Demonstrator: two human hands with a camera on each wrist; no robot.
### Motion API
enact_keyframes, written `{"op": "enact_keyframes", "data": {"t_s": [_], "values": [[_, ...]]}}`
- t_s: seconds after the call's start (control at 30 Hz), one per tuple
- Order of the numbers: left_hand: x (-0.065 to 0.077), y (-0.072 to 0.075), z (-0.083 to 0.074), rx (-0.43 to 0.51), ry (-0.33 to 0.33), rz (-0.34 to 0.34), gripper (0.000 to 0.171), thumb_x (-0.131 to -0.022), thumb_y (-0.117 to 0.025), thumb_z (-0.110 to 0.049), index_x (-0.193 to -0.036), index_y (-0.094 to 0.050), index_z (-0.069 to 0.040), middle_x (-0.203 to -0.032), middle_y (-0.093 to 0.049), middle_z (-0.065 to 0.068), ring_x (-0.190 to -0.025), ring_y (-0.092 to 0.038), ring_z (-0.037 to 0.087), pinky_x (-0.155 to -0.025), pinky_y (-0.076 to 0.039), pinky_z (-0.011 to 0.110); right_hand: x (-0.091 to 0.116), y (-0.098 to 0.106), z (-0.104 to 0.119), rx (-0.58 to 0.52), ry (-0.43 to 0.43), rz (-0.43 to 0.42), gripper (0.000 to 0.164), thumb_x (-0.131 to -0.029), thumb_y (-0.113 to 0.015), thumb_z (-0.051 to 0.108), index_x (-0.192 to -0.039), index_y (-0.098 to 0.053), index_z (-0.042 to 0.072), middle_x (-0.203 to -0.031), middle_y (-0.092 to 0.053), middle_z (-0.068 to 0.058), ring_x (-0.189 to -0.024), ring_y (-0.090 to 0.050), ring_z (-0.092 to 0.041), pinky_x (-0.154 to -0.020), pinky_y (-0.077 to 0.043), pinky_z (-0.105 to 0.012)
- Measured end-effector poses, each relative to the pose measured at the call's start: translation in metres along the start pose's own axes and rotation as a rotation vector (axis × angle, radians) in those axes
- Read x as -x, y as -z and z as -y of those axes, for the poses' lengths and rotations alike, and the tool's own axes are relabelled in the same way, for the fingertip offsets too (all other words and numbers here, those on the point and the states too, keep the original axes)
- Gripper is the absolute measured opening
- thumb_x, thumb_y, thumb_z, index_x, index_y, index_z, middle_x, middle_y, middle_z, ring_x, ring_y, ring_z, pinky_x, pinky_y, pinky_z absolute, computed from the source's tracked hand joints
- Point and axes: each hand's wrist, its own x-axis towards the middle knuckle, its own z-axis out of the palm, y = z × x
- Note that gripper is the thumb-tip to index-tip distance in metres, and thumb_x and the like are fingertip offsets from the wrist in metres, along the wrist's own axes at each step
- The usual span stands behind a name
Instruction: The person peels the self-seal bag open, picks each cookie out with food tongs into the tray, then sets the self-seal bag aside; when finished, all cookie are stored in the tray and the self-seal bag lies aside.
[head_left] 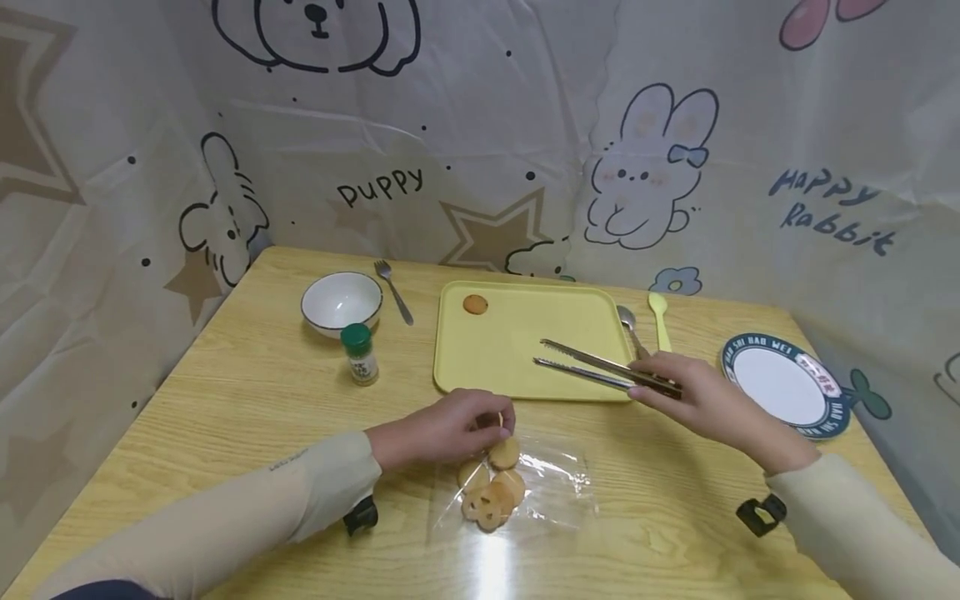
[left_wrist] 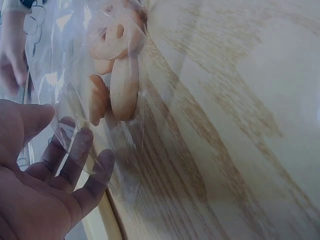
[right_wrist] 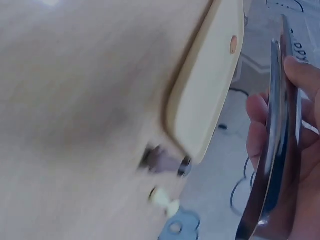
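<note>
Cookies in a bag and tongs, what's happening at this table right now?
A person sits at a wooden table. Their left hand pinches the mouth of a clear bag of cookies. Their right hand holds metal tongs, whose open tips hang over a yellow tray. One cookie already lies in the tray's far left corner.

Pale wooden table (head_left: 225, 433) against creased cartoon puppy-and-rabbit cloth backdrop (head_left: 525, 125), glare near front edge

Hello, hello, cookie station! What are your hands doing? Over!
Left hand pinches the clear cookie bag open. Right hand grips metal tongs over the yellow tray. One cookie on tray. Nothing in the way.
</note>
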Motion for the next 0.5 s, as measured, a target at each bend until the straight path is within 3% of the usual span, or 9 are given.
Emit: {"op": "enact_keyframes", "data": {"t_s": [0.2, 0.33, 0.5], "values": [[0.000, 0.001, -0.001, 0.001, 0.010, 0.008, 0.005, -0.097, -0.057, -0.014, -0.093, -0.060, -0.015, -0.080, -0.059, -0.002, -0.073, -0.054, 0.009, -0.066, -0.046, 0.019, 0.048, 0.003, -0.011, -0.058, 0.078, -0.094, 0.021, -0.088, -0.070, 0.013, -0.108, -0.071, 0.018, -0.091, -0.068, 0.013, -0.074, -0.055, 0.003, -0.061, -0.046, -0.018], [0.000, 0.002, -0.001, 0.005, 0.020, 0.002, 0.006, -0.097, -0.058, -0.014, -0.092, -0.060, -0.016, -0.079, -0.059, -0.003, -0.073, -0.054, 0.008, -0.066, -0.046, 0.019, 0.074, 0.007, -0.016, -0.091, 0.104, -0.142, 0.025, -0.083, -0.071, 0.001, -0.102, -0.073, 0.018, -0.083, -0.066, 0.016, -0.067, -0.052, 0.003, -0.056, -0.041, -0.015], [0.000, 0.002, -0.001, 0.016, 0.020, -0.005, 0.006, -0.096, -0.058, -0.013, -0.091, -0.059, -0.015, -0.079, -0.059, -0.002, -0.073, -0.054, 0.008, -0.065, -0.046, 0.019, 0.097, 0.013, -0.018, -0.066, 0.092, -0.170, 0.031, -0.077, -0.075, -0.003, -0.099, -0.074, 0.019, -0.088, -0.069, 0.016, -0.071, -0.057, 0.005, -0.057, -0.042, -0.012]]}}
